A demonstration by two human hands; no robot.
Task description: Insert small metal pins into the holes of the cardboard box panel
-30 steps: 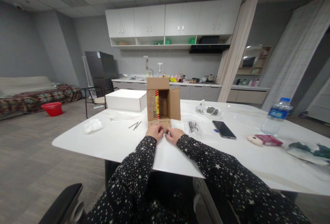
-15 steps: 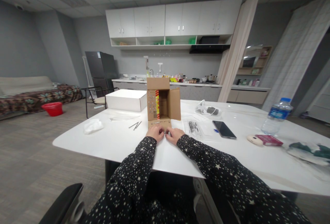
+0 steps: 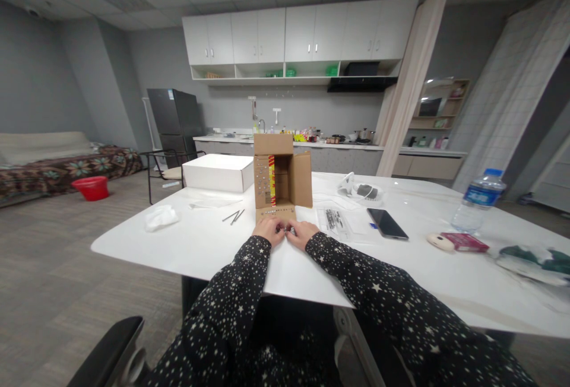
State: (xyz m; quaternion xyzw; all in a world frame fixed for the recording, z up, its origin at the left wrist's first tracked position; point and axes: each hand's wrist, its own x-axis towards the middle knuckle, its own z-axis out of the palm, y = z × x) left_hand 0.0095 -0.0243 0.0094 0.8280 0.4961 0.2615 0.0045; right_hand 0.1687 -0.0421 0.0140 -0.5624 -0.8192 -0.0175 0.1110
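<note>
Right in front of me on the white table [image 3: 214,249], an upright cardboard box [image 3: 303,180] stands with its flaps open toward me. Small shiny pieces dot its left flap and its front bottom flap. At the edge of that bottom flap, my left hand [image 3: 268,231] and my right hand [image 3: 303,234] nearly meet. Both have curled, closed fingers. A tiny dark and silvery piece shows between the fingertips, too small to name. Two thin metal tools that look like tweezers [image 3: 234,217] lie to the left of my left hand.
Left of the box are a white box [image 3: 218,173] and a crumpled white tissue [image 3: 161,218]. To the right lie a clear bag with dark small parts [image 3: 335,222], a phone [image 3: 387,224], a dark red packet [image 3: 466,242] and a water bottle [image 3: 478,200].
My fingertips have shifted very slightly around the small piece. Both arms, the box and the things on the table stay where they were.
</note>
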